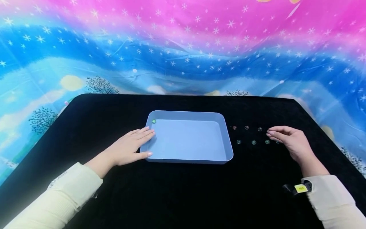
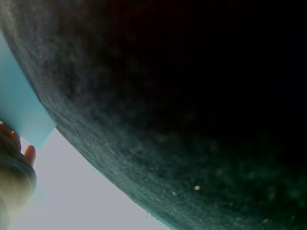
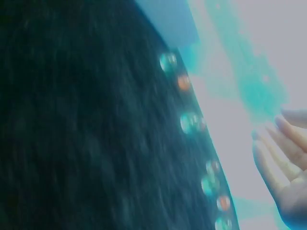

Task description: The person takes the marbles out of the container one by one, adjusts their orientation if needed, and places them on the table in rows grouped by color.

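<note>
A blue-grey rectangular tray (image 1: 186,160) sits mid-table with a green glass marble (image 1: 153,121) in its back left corner. My left hand (image 1: 127,148) lies over the tray's left rim, fingers extended over its inside and thumb near the front left corner. To the right of the tray, several glass marbles lie in two rows, among them a reddish marble (image 1: 234,128) and a greenish marble (image 1: 254,142). Over the right end of these rows hovers my right hand (image 1: 291,143), fingers loosely bent; the right wrist view shows nothing between its fingers (image 3: 283,153). It partly covers the rightmost marbles in the head view.
A black cloth (image 1: 183,194) covers the table. Behind it hangs a pink and blue curtain (image 1: 183,47) with snowflakes and trees. On the right sleeve is a dark strap with a yellow label (image 1: 301,188).
</note>
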{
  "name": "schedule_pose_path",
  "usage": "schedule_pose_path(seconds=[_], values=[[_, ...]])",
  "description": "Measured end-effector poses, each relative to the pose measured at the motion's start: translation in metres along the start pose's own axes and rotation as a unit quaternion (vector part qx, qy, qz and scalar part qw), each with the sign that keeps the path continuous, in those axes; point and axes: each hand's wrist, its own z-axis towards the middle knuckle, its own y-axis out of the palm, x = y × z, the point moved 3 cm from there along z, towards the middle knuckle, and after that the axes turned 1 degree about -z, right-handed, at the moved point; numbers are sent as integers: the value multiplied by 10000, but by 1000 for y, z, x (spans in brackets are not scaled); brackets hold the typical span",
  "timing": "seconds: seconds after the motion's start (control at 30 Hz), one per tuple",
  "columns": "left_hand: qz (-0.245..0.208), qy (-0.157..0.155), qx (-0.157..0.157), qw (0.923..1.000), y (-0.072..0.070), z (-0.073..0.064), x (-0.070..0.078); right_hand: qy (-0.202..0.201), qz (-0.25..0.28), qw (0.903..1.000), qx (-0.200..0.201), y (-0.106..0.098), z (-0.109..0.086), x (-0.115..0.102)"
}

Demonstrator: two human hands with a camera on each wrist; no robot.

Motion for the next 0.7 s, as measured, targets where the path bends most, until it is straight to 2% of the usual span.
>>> schedule_pose_path(seconds=[0.23,0.43,0.7], values=[[60,13,-21,10000,1,0,-2,-112,-366,9992,-103,35,7,-5],[131,37,-69,9999,1,0,-2,-267,-495,9970,-524,61,18,-14],[133,6,-86,9999,2,-1,-3,-309,-452,9968,-590,79,48,-1]])
